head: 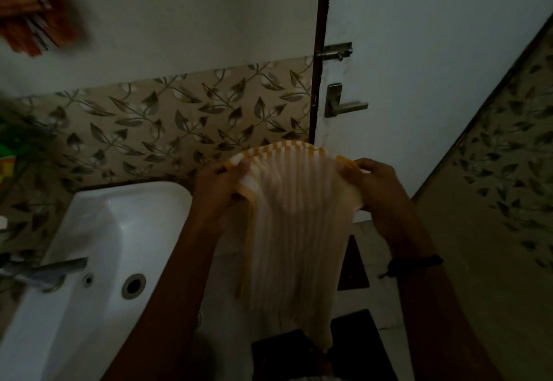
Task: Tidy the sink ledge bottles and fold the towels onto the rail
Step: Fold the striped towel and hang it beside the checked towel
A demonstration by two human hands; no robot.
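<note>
The orange-and-white striped towel hangs in mid-air to the right of the white sink and in front of the door, its top edge stretched between both hands and the rest dropping towards the floor. The left grip is closed on the towel's top left corner with the thumb over the near face, and the right grip pinches the top right corner. A tap stands at the sink's left rim.
</note>
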